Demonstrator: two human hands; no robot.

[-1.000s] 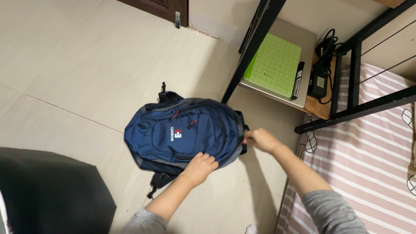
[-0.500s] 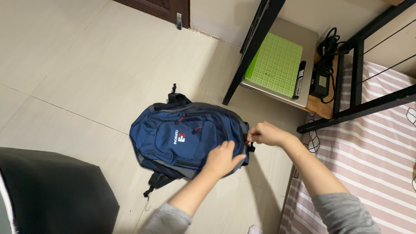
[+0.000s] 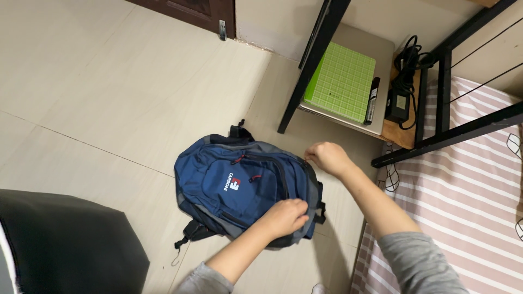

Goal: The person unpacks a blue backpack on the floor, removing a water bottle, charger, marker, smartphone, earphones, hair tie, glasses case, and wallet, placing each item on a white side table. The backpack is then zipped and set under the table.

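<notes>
A navy blue backpack (image 3: 234, 188) with grey trim and red zipper pulls lies flat on the tiled floor. My left hand (image 3: 284, 218) rests on its lower right part, fingers curled and pressing on the fabric near the grey edge. My right hand (image 3: 324, 157) is at the bag's upper right edge, its fingers pinched at the zipper line. Whether a zipper pull sits between those fingers is hidden. Both forearms come in from the bottom in grey sleeves.
A black metal bed frame (image 3: 436, 139) and a pink-striped mattress (image 3: 457, 218) fill the right side. A low shelf holds a green grid mat (image 3: 342, 81), a black marker (image 3: 372, 100) and a black power adapter (image 3: 399, 100) with its cable. A black object (image 3: 65, 245) lies at bottom left.
The backpack has shifted right and toward me in view. My right hand has moved up along the bag's right edge, from its middle to its upper corner. My left hand slid right along the lower part.
</notes>
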